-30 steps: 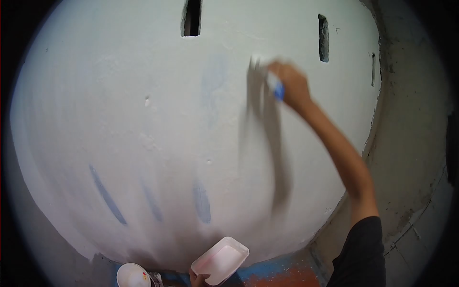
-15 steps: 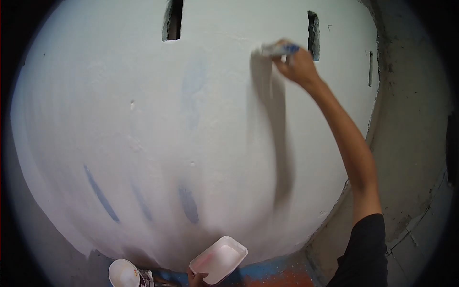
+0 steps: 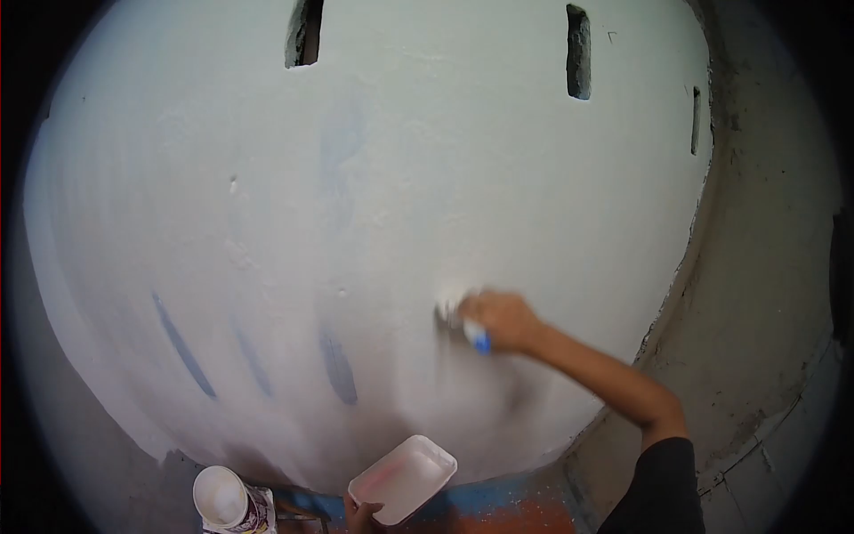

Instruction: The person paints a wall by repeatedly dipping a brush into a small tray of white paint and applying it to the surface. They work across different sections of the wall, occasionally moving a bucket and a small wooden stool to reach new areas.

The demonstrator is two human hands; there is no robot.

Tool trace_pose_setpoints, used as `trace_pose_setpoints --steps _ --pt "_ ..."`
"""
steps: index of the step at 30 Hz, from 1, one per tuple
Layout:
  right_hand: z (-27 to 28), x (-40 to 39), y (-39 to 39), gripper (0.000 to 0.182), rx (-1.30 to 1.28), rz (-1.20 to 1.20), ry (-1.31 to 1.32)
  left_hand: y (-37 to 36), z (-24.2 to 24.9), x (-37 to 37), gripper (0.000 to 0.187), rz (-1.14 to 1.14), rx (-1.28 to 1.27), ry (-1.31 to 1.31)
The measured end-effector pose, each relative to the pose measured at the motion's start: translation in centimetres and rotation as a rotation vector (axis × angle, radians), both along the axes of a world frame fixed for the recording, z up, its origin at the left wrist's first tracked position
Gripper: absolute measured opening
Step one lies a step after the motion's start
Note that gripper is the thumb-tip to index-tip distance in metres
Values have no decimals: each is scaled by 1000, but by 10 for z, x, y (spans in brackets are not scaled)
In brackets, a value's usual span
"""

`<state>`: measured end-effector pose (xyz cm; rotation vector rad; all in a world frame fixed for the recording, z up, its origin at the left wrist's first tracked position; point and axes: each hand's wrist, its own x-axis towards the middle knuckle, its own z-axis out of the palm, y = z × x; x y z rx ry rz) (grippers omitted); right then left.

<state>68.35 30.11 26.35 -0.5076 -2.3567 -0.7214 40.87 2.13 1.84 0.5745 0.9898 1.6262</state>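
My right hand (image 3: 503,320) is closed round a paintbrush (image 3: 479,336) with a blue-ended handle, its bristles against the white wall (image 3: 267,160) a little below the middle of the view. Motion blurs the brush head. At the bottom, my left hand (image 3: 362,514) grips the near left edge of a shallow white tray (image 3: 418,485), tilted, with a pinkish smear inside. Bluish-grey streaks show on the wall's lower left, among them a dark patch (image 3: 338,369).
A white bucket (image 3: 221,497) with pale contents stands at the lower left. Narrow slots pierce the wall above, one at the top left (image 3: 304,34) and one at the right (image 3: 578,53). Bare grey wall (image 3: 756,267) adjoins at right. The floor (image 3: 516,507) is blue and orange.
My right hand has swept the brush down the wall and slightly left, from near the right slot to below the middle. The left hand and tray have barely moved; the view has shifted slightly.
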Motion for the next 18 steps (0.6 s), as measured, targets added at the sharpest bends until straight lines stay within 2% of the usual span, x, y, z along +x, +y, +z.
trace_pose_setpoints --steps 1,2,3,4,5,7,10,11,13,16,18 --pt "38 7 3 33 -66 -63 98 -1 0 2 61 2 -1 4" --pt "86 18 13 29 -257 -88 169 -2 1 5 61 4 0 2" --pt "124 27 33 24 -113 -39 347 -1 3 7 61 8 0 10" --pt "174 31 21 21 -9 -6 409 0 1 11 60 13 9 -6" --pt "213 35 16 20 123 -88 479 0 0 14 60 17 18 -23" --pt "261 41 10 20 444 -66 530 2 -7 19 60 14 24 -33" --pt "230 33 11 20 678 -74 456 -1 -9 26 62 -3 -21 -32" --pt "193 27 18 20 676 -253 356 -5 6 32 63 0 -58 -44" --pt "96 22 33 26 811 -241 196 -9 9 37 66 19 -87 -49" --pt "-27 15 6 31 497 -185 103 -11 4 46 68 64 -62 -56" --pt "-46 16 -6 33 220 -152 42 -13 7 48 67 74 -71 -70"
